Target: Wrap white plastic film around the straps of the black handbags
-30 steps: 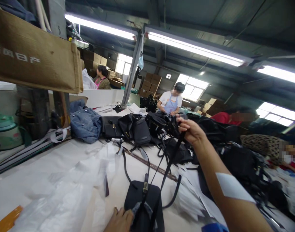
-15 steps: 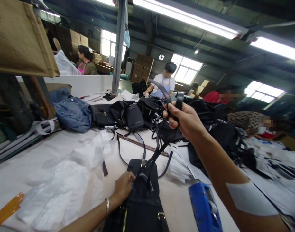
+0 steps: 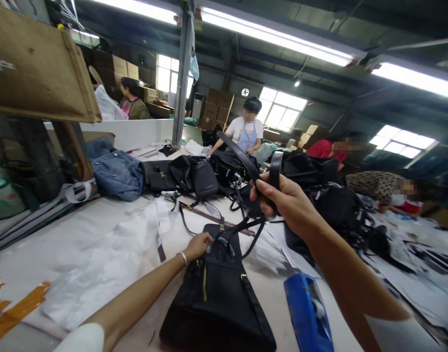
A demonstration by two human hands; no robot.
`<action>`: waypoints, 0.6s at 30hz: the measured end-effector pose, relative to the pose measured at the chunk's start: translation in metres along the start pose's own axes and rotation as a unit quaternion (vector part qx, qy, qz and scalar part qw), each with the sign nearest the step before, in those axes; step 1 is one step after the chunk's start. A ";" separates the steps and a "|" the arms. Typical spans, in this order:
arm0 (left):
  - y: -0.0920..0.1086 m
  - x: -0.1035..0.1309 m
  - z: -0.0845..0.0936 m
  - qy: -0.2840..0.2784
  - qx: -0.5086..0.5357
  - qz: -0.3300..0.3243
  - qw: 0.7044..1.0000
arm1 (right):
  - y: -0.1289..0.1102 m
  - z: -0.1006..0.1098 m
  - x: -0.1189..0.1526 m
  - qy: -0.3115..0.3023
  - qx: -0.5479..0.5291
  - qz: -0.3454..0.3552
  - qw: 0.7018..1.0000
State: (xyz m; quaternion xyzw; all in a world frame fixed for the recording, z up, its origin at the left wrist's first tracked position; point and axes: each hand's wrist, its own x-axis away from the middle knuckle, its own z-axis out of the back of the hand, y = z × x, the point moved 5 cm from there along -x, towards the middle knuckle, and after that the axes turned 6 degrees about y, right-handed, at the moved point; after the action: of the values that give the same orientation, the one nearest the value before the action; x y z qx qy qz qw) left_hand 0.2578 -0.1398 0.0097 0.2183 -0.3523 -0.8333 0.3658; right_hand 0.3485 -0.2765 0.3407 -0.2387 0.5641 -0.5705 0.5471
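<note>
A black backpack with gold zip and buckles lies on the white table in front of me. My left hand is closed on the upper left edge of the backpack, by its flap. Raised above the table, my right hand grips black straps, which loop over the fingers. Their lower lengths hang down to the top of the backpack. A silver bracelet is round my left wrist.
Black bags and a denim bag line the table's far side. A blue tape dispenser stands at right, white plastic sheets lie left. A person in an apron works across the table; others are further off.
More of the backpack shows now, its body lying further up in view. My left hand has moved up with its top edge. My right hand still holds the straps, slightly lower.
</note>
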 end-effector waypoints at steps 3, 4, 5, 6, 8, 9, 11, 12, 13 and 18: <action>-0.011 0.026 0.031 0.033 -0.003 -0.028 0.999 | 0.011 0.002 0.010 0.019 0.023 -0.007 1.000; -0.016 0.041 0.042 0.044 -0.007 -0.039 0.998 | 0.015 0.001 0.012 0.027 0.033 -0.002 0.999; -0.021 0.059 0.052 0.052 -0.013 -0.050 0.997 | 0.019 -0.001 0.014 0.040 0.049 0.008 0.998; -0.027 0.079 0.061 0.054 -0.018 -0.060 0.997 | 0.024 -0.005 0.016 0.056 0.077 0.024 0.995; -0.039 0.118 0.075 0.039 -0.035 -0.080 0.995 | 0.036 -0.023 0.024 0.081 0.179 0.073 0.978; -0.045 0.134 0.080 0.022 -0.052 -0.094 0.994 | 0.044 -0.038 0.030 0.073 0.251 0.103 0.960; -0.058 0.158 0.091 -0.016 -0.109 -0.121 0.987 | 0.067 -0.081 0.048 -0.019 0.401 0.166 0.901; -0.065 0.164 0.098 -0.032 -0.138 -0.125 0.982 | 0.083 -0.105 0.061 -0.100 0.458 0.196 0.861; -0.075 0.166 0.107 -0.038 -0.166 -0.116 0.979 | 0.100 -0.127 0.075 -0.189 0.496 0.220 0.819; -0.118 0.152 0.173 0.048 -0.192 0.021 0.980 | 0.163 -0.171 0.122 -0.385 0.547 0.250 0.700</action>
State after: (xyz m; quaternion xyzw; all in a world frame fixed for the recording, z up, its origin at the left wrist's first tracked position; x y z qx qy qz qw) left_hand 0.0001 -0.1247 0.0189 0.1767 -0.1725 -0.8658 0.4352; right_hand 0.2193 -0.2820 0.1089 0.0541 -0.0685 -0.4790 0.8735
